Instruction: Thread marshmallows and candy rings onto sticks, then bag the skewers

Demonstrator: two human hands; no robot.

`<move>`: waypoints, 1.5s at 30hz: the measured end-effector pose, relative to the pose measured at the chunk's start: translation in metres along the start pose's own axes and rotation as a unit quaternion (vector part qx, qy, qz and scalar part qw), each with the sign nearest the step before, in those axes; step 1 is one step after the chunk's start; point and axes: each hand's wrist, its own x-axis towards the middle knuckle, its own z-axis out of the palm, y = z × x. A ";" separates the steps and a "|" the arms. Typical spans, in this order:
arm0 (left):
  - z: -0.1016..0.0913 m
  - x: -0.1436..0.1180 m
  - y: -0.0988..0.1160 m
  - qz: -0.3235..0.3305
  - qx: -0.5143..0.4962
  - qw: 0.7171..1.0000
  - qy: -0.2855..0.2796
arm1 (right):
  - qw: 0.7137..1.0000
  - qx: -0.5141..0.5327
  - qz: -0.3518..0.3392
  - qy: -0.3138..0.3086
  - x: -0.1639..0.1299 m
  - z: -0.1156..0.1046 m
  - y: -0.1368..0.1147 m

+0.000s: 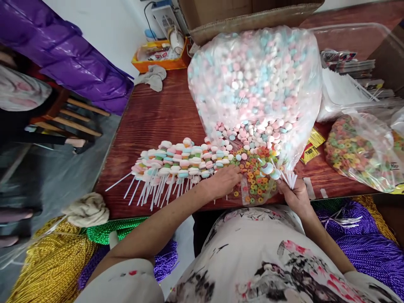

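Observation:
My right hand [296, 197] is closed around a bunch of white sticks [289, 179]. Pale blue and white candies [267, 168] sit on stick ends just above its fingers. Reaching in from the left, my left hand [225, 182] has its fingers curled together at the edge of a spread of small ring candies [254, 176] in orange, green and yellow; whatever they pinch is hidden. Pastel round candies [244, 134] spill from a large clear bag [255, 80] behind the rings. Beside my left hand lies a pile of candy skewers [176, 162], their white sticks pointing toward me.
Right of the big bag are yellow packets [312, 145], a bag of ring candies [356, 147] and a clear plastic bin [344, 88] of sticks. An orange tray [160, 63] and cloth stand at the back left. Beaded strands [53, 256] hang below the table edge. Another person sits at left.

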 end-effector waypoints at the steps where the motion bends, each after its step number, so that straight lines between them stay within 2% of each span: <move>1: 0.001 0.001 0.000 -0.006 0.013 1.000 0.012 | 1.000 -0.003 -0.004 -0.002 0.000 0.001 -0.001; 4: 0.005 -0.003 0.002 -0.012 0.047 0.998 0.029 | 1.000 -0.018 -0.012 0.004 0.000 -0.002 -0.003; 6: 0.005 -0.008 0.000 -0.006 0.035 0.998 0.051 | 1.000 -0.022 -0.010 0.010 -0.001 -0.005 -0.001; 9: -0.005 -0.008 -0.011 -0.003 -0.058 0.986 0.156 | 1.000 -0.015 -0.004 0.013 -0.002 -0.007 0.004; 11: -0.016 0.005 -0.023 -0.014 -0.138 0.963 0.232 | 1.000 -0.002 -0.001 0.013 -0.002 -0.005 0.006; 12: -0.022 0.016 -0.029 -0.025 -0.169 0.954 0.247 | 1.000 0.005 0.000 0.012 -0.001 -0.003 0.006; 13: -0.026 0.029 -0.034 -0.040 -0.187 0.952 0.239 | 1.000 0.012 0.000 0.013 0.000 -0.001 0.006; 16: -0.030 0.066 -0.047 -0.096 -0.161 0.971 0.148 | 1.000 0.019 0.001 0.021 0.001 0.002 0.005; 19: -0.021 0.079 -0.049 -0.109 -0.118 0.978 0.136 | 1.000 0.016 0.007 0.021 -0.001 -0.001 0.004; 24: 0.003 0.059 -0.027 -0.055 0.049 0.988 0.137 | 1.000 0.002 0.025 0.018 -0.005 -0.004 0.010; 27: 0.010 0.050 -0.018 -0.046 0.096 0.985 0.132 | 1.000 0.002 0.015 0.018 -0.002 0.000 0.011; 32: 0.004 0.048 -0.025 -0.018 0.030 0.990 0.140 | 1.000 -0.011 -0.004 -0.004 0.004 0.004 0.008; 36: -0.004 0.041 -0.030 -0.024 -0.038 0.979 0.198 | 1.000 -0.012 0.005 0.006 0.001 0.003 0.007; 38: -0.005 0.033 -0.029 -0.008 -0.131 0.956 0.260 | 1.000 -0.011 0.008 0.014 -0.001 0.002 0.006; 40: -0.003 0.026 -0.027 0.009 -0.275 0.901 0.335 | 1.000 -0.005 0.011 0.014 -0.003 0.003 0.003; 42: 0.002 0.020 -0.023 0.005 -0.426 0.816 0.391 | 1.000 0.004 0.009 0.001 -0.002 0.007 -0.002; 45: 0.014 0.019 -0.011 -0.035 -0.615 0.667 0.419 | 0.999 -0.005 -0.007 -0.035 0.002 0.014 -0.009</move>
